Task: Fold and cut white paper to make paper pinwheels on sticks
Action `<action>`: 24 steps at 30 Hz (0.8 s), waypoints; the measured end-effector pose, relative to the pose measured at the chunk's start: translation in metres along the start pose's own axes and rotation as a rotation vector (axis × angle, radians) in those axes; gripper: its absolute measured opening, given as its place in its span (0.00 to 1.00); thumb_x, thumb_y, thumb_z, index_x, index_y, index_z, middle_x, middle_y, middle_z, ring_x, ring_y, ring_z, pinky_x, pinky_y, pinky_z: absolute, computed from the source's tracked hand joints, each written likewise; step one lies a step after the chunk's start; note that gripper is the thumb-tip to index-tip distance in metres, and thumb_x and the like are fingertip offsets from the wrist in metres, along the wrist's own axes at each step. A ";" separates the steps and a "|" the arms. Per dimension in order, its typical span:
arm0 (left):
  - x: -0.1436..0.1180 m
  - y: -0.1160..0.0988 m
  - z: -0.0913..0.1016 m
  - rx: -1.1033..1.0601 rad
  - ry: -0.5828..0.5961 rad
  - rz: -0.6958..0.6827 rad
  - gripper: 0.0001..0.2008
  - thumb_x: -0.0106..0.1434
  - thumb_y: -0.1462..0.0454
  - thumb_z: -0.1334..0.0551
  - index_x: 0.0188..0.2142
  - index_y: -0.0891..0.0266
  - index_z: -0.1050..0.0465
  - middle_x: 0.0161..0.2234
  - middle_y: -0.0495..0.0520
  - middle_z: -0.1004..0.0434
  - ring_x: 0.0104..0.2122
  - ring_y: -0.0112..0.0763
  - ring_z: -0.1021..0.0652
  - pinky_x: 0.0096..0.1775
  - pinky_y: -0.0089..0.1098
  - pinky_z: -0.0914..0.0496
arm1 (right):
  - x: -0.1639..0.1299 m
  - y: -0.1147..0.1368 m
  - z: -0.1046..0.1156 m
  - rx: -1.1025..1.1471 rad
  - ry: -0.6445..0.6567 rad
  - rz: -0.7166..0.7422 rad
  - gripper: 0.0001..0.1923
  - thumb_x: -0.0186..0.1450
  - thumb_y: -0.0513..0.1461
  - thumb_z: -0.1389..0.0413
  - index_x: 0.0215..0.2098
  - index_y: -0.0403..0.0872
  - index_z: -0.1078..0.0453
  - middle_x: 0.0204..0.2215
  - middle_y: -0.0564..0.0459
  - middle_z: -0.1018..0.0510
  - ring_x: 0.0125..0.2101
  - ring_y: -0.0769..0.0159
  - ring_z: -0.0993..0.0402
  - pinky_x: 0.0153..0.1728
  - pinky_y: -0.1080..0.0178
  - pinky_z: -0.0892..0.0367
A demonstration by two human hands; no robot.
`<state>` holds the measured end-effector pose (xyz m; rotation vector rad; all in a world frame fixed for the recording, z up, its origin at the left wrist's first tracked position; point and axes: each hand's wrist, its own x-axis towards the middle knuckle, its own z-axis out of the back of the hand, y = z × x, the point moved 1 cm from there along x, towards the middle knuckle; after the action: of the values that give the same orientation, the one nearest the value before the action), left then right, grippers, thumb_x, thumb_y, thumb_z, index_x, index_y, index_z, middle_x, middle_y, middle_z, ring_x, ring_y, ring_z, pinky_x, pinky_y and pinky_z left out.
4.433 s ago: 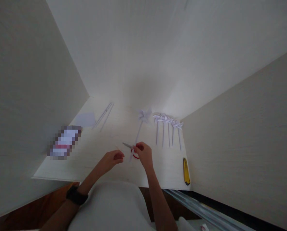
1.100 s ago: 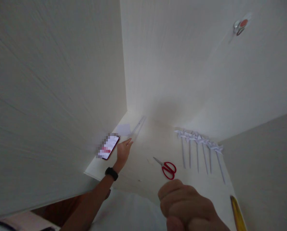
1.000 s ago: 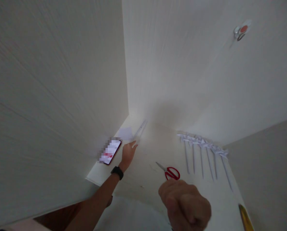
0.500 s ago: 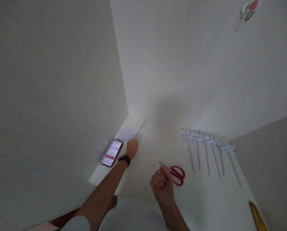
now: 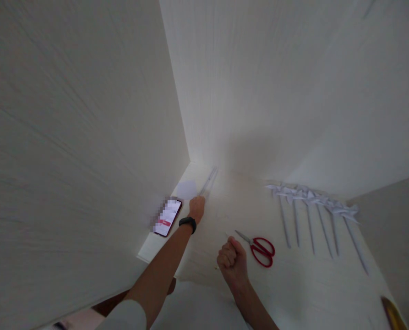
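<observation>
My left hand [image 5: 197,208], with a dark band on the wrist, reaches forward on the white surface. Its fingers are closed at the near end of a thin, pale, clear-looking stick [image 5: 207,182] that points toward the corner. My right hand [image 5: 232,262] is a fist, thumb on top; whatever is inside it, if anything, is hidden. Just right of this fist lie red-handled scissors [image 5: 262,251], blades pointing left. Beside my left hand are a small sheet of pale paper [image 5: 187,189] and a phone [image 5: 169,217] with its screen lit.
Along the back right lies a row of several folded white paper shapes [image 5: 314,198] on thin paper stems [image 5: 310,229]. Pale walls [image 5: 245,91] close in the surface at the back and left. A brownish-yellow object [image 5: 393,314] sits at the lower right edge.
The view has shifted, so surface items appear farther right. My right fist no longer overlaps the scissors' blades and is now left of them. My left hand stays at the stick's near end.
</observation>
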<state>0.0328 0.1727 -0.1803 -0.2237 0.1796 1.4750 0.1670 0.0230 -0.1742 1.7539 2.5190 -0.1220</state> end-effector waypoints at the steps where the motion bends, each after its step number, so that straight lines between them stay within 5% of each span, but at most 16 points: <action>1: 0.000 -0.001 0.000 -0.002 -0.001 -0.001 0.17 0.66 0.59 0.40 0.52 0.64 0.32 0.51 0.59 0.28 0.46 0.39 0.24 0.46 0.45 0.27 | 0.001 -0.001 0.004 -0.010 -0.001 -0.005 0.29 0.63 0.36 0.44 0.17 0.48 0.62 0.11 0.69 0.62 0.11 0.80 0.71 0.11 0.73 0.64; 7: 0.003 -0.001 0.002 0.005 -0.023 0.032 0.17 0.66 0.59 0.40 0.52 0.64 0.32 0.51 0.59 0.28 0.46 0.39 0.24 0.46 0.45 0.27 | 0.003 -0.006 0.026 -0.056 0.010 -0.066 0.32 0.61 0.40 0.41 0.15 0.48 0.63 0.10 0.69 0.63 0.10 0.81 0.70 0.10 0.73 0.63; 16: 0.024 0.039 0.017 0.026 -0.048 0.074 0.17 0.66 0.59 0.40 0.52 0.64 0.32 0.51 0.59 0.28 0.46 0.39 0.24 0.46 0.45 0.26 | 0.003 -0.012 0.052 -0.099 0.013 -0.188 0.34 0.61 0.43 0.40 0.14 0.48 0.63 0.09 0.69 0.64 0.10 0.81 0.70 0.11 0.72 0.65; 24: 0.039 0.043 0.013 0.044 -0.011 0.027 0.17 0.66 0.59 0.40 0.52 0.64 0.32 0.51 0.59 0.28 0.46 0.39 0.24 0.45 0.44 0.26 | 0.003 -0.014 0.063 -0.078 -0.014 -0.220 0.32 0.62 0.43 0.42 0.15 0.48 0.62 0.10 0.69 0.62 0.11 0.80 0.69 0.12 0.70 0.67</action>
<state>-0.0071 0.2167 -0.1795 -0.1781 0.2070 1.4975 0.1536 0.0140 -0.2368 1.4394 2.6603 -0.0466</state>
